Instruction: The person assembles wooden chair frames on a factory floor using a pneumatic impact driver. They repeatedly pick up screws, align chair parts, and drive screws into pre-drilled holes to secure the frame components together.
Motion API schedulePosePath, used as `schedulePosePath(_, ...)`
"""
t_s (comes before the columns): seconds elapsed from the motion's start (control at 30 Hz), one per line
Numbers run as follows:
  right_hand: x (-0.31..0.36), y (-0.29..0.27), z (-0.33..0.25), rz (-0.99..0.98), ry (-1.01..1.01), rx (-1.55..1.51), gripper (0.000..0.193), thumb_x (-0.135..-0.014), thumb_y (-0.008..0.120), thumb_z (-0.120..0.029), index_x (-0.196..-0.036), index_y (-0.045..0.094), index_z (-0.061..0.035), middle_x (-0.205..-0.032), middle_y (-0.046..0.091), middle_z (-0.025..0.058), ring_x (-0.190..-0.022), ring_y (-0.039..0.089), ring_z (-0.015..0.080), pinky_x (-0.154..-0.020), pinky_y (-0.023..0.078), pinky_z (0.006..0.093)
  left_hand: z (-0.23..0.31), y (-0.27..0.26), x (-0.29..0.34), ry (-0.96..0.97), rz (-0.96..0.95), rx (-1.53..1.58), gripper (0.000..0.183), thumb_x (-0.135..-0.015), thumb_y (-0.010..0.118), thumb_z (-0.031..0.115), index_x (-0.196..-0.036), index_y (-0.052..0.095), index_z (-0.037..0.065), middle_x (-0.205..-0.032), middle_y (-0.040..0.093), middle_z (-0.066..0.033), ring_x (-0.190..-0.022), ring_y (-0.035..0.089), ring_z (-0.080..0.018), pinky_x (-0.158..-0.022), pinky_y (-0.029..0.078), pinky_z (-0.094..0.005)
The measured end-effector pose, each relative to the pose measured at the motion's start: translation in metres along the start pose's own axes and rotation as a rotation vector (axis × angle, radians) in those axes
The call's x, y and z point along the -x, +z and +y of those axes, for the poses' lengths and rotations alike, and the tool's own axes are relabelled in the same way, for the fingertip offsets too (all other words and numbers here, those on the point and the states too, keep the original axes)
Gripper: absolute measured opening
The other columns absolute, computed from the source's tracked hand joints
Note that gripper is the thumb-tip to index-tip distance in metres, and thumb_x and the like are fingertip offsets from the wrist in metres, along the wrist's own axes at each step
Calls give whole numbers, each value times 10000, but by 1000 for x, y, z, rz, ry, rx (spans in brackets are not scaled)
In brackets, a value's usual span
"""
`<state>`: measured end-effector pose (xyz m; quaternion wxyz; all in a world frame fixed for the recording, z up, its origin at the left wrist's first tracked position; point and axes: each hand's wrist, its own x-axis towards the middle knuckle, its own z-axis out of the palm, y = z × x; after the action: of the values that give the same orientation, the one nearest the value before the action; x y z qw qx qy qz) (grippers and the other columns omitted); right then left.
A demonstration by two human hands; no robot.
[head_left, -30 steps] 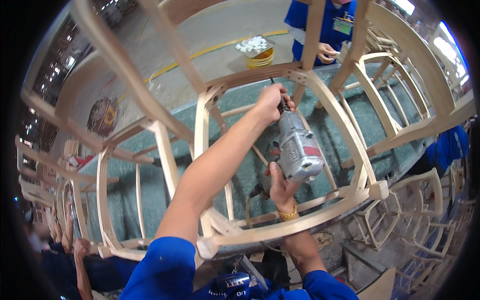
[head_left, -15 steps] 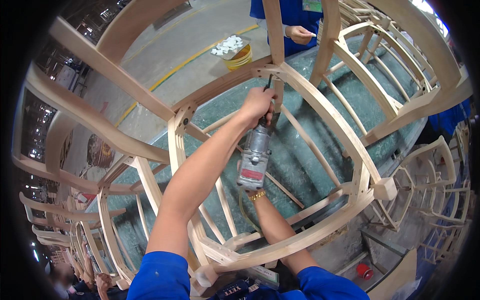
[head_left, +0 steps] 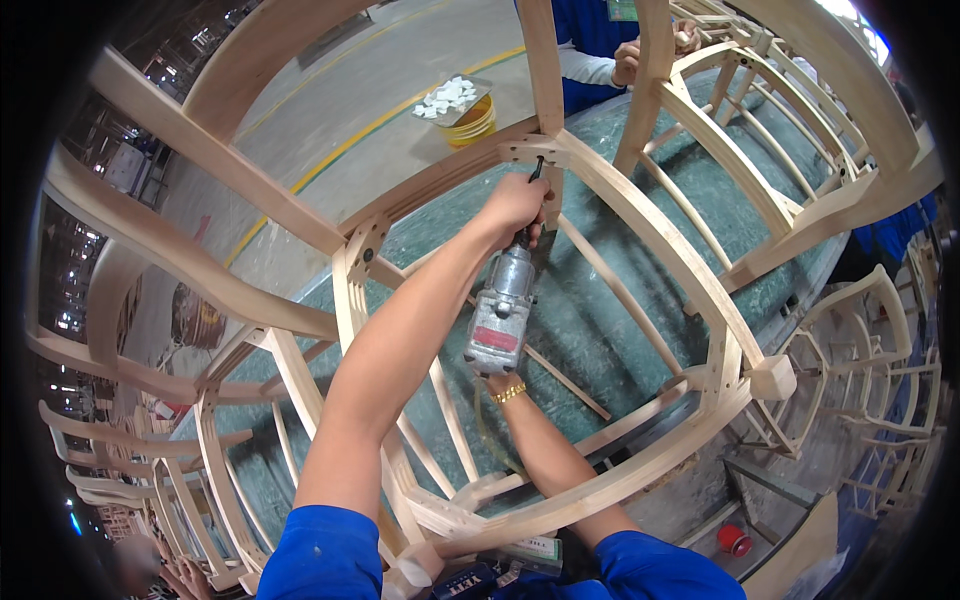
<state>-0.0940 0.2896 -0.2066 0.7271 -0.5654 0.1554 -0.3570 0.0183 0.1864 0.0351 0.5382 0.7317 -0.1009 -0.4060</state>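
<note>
On my left, stacked bare wooden chair frames [head_left: 150, 400] stand in a row. The frame I am working on [head_left: 640, 230] lies over the green worktop [head_left: 600, 300], already joined into one piece — rails, slats and curved back all in place, as far as I can see.

My left hand [head_left: 515, 205] is wrapped tight around the nose of the grey power driver [head_left: 500, 310], steadying its dark bit against the corner joint [head_left: 530, 152] where the upright post meets the curved rail. Holes show in that joint plate, and I judge this one is being fastened now, with the like joint further left [head_left: 362, 250] looking finished or waiting — I cannot tell which.

My right hand [head_left: 500, 380], wearing a gold bracelet, is under the driver's body; I take it to be gripping the handle, though the fingers are hidden.

Further right, another person in blue [head_left: 600, 60] handles a frame, and more frames [head_left: 860, 340] hang off the worktop's edge. A yellow tub of white pieces [head_left: 455, 105] sits on the floor.
</note>
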Motion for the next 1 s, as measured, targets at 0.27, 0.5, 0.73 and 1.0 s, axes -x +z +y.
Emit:
schedulePosePath(0.27,-36,19,-64,27,-334,363,541,-575,793,-304,-1004,573,-58,-889,631,111,-779,639,279,-720,515,377,6,-17,-16,203,22,-301,251,-893,435,191,-962,535,-29,-533,450,-41,-359,431,-129,-333,383,-302)
schedulePosePath(0.5,-40,1,-44,65,-257,521,305,-771,643,-194,-1032,570,-54,-969,605,111,-887,585,252,-770,476,374,-5,-37,9,309,269,-237,337,-931,413,239,-1003,506,-77,-822,629,-136,-664,624,-191,-580,509,-303)
schedulePosePath(0.73,-39,4,-61,-14,-443,452,148,-821,613,-130,-939,575,-48,-842,601,84,-782,564,244,-686,451,345,-36,-77,48,44,176,187,178,-902,462,177,-902,517,8,-668,518,-14,-518,482,-96,-426,368,-208)
schedulePosePath(1.0,-44,-13,-54,61,-53,-40,247,-740,668,-172,-943,588,-56,-884,628,89,-812,604,258,-711,479,346,-34,-69,41,230,92,-154,377,-860,532,361,-844,615,-6,-713,562,-101,-672,542,-170,-598,411,-298)
